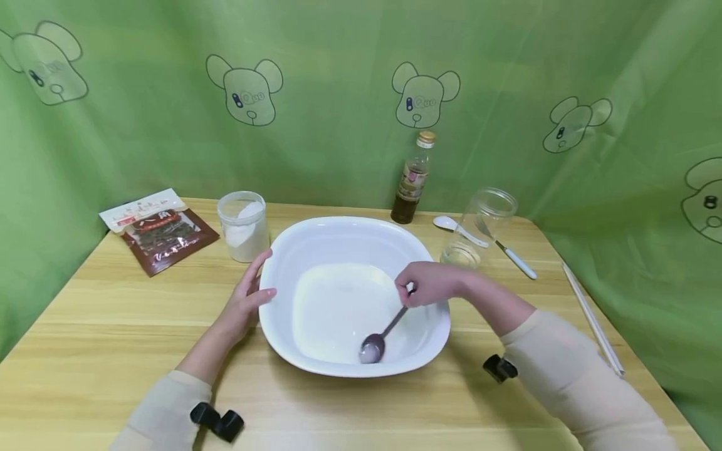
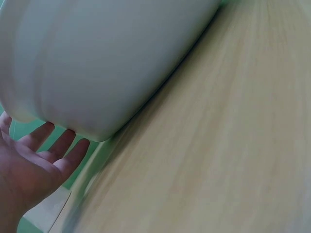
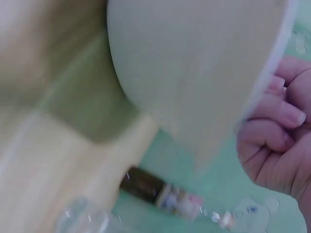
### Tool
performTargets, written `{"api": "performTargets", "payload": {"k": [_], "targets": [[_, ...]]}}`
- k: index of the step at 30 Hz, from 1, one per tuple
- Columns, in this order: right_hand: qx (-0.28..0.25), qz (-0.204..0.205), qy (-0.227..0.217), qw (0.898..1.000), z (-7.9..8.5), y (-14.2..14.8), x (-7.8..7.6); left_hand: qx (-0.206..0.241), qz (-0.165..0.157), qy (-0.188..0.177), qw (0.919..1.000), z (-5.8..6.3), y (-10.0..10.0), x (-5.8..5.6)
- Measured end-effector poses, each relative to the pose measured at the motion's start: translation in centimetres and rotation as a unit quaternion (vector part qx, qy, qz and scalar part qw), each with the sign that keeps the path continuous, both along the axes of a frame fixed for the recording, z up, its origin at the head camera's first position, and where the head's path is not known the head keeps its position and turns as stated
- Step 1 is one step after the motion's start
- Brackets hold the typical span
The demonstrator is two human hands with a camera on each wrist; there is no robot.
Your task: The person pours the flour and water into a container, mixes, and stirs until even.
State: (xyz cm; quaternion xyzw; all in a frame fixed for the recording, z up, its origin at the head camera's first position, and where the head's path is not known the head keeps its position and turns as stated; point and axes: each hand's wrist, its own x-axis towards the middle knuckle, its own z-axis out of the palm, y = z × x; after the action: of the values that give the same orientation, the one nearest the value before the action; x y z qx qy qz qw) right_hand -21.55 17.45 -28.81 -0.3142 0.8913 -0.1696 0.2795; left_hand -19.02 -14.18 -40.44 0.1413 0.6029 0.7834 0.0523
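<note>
inside the white basin (image 1: 350, 241), the dark spoon (image 1: 373, 346) is pinched by the right hand (image 1: 431, 283); the left hand (image 1: 244, 305), fingers spread, braces its side; slow, low strokes should limit spills.

Pale basin (image 2: 112, 58) fills upper left, outer wall showing, base on wood-grained worktop (image 2: 209, 145). Left grip (image 2: 34, 167) at lower left: fingers spread, tips touch basin. Green cloth (image 2: 77, 178) shows behind.
</note>
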Motion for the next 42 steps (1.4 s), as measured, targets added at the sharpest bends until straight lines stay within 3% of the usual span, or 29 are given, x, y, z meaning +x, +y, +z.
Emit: {"api": "performTargets", "payload": {"k": [5, 9, 15, 22, 28, 35, 42], "targets": [[0.057, -0.014, 0.064, 0.996, 1.5, 1.8, -0.6, 0.002, -0.003, 0.001, 1.0, 0.0, 0.0, 0.0], [0.072, -0.047, 0.137, 0.987, 2.1, 2.4, -1.1, 0.002, -0.003, 0.004, 1.0, 0.0, 0.0, 0.1], [0.041, -0.125, 0.234, 0.963, 0.8, 1.7, -2.8, 0.001, 0.0, 0.008, 1.0, 0.0, 0.0, 0.1], [0.011, -0.176, 0.254, 0.951, -0.5, -0.9, -4.1, 0.003, 0.0, 0.003, 1.0, 0.0, 0.0, 0.1], [-0.058, -0.207, 0.215, 0.953, -1.5, -3.2, -4.5, -0.001, 0.005, 0.002, 1.0, 0.0, -0.1, 0.1], [-0.122, -0.219, 0.065, 0.966, -3.9, -5.7, -3.7, 0.003, 0.001, 0.001, 1.0, -0.1, -0.1, 0.2], [-0.121, -0.134, -0.067, 0.981, -3.0, -5.3, -1.5, 0.012, -0.006, -0.001, 0.9999, 0.1, 0.1, 0.1]]}}
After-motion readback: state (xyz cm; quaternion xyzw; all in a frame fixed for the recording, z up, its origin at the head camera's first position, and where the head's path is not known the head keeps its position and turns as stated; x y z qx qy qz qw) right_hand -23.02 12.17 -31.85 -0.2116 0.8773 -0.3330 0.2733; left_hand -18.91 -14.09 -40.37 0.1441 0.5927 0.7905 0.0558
